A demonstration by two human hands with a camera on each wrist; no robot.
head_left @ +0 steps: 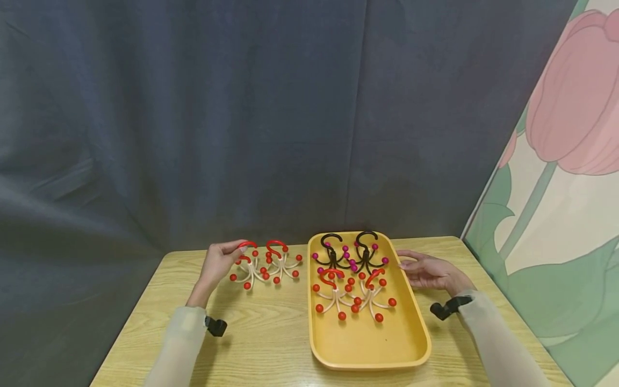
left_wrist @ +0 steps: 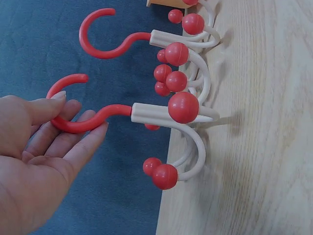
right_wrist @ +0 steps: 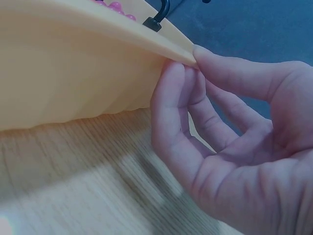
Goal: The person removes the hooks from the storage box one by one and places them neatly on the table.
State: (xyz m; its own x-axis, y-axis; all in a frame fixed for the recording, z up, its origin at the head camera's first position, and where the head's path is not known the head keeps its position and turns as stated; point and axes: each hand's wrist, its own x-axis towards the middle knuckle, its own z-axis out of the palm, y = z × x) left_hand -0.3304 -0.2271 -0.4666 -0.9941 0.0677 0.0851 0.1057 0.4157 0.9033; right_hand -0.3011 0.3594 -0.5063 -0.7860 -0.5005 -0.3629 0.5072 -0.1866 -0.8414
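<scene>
Head only: whole yellow tray (head_left: 367,344)

The head camera is looking forward and down from above, taking in the yellow tray (head_left: 367,346), the wooden table (head_left: 261,336) and the dark curtain (head_left: 232,134). The left wrist camera is facing closely across the left hand (left_wrist: 46,161), with the table running up the frame's right side, and is sharing two red-and-white hooks (left_wrist: 155,113) with the head view. Very near, the right wrist camera is viewing the right hand (right_wrist: 254,176) at the tray's rim, which the head view is also showing.
</scene>
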